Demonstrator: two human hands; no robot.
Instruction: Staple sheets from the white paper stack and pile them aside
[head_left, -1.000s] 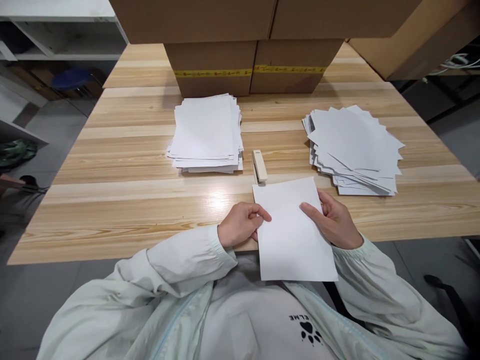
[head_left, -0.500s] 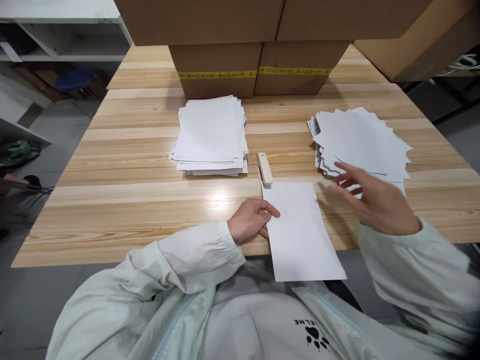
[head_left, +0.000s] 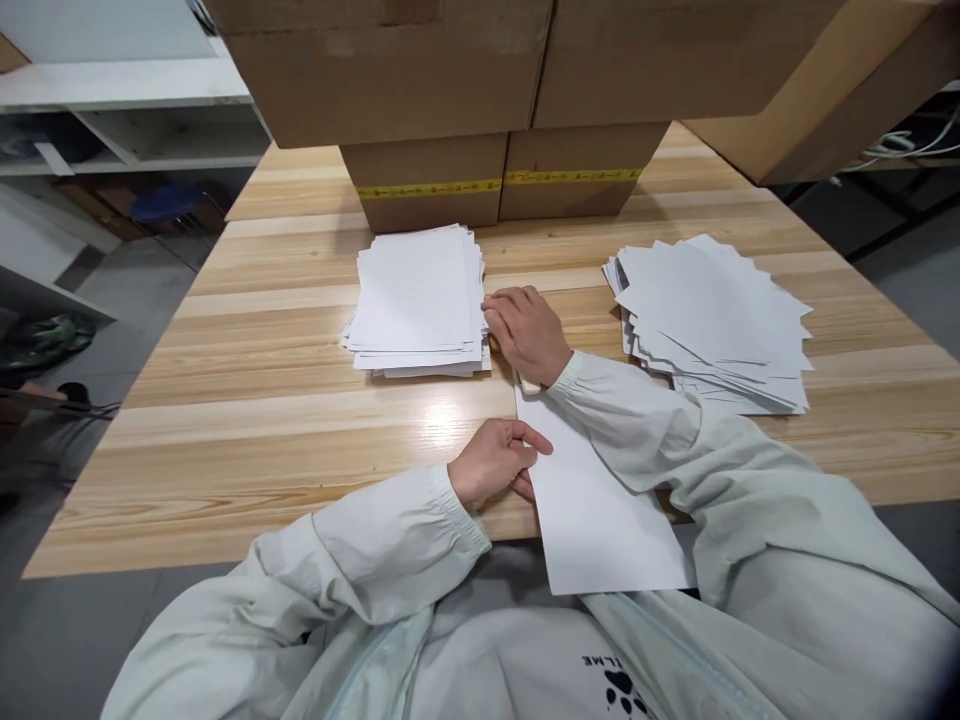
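A white sheet of paper [head_left: 600,520] lies over the table's front edge, slightly askew. My left hand [head_left: 499,460] pinches its left edge, index finger on top. Farther up, my right hand [head_left: 529,330] has come across, fingers bent and close together. Its fingertips meet the right edge of the left paper stack [head_left: 416,290]; whether they grip anything is hidden. Beneath that hand lies a cream stapler [head_left: 529,385], mostly covered, its near end at the sheet's top left corner. My right sleeve crosses the sheet.
Large cardboard boxes [head_left: 427,175] stand at the back of the wooden table [head_left: 247,400]. To the right lies a fanned pile of paper [head_left: 705,300]. White shelves [head_left: 135,90] and a blue stool [head_left: 165,203] are at the far left.
My right hand has swung left from the fanned pile to the left stack, over the stapler. My left hand keeps its hold on the sheet. The view has tilted up slightly.
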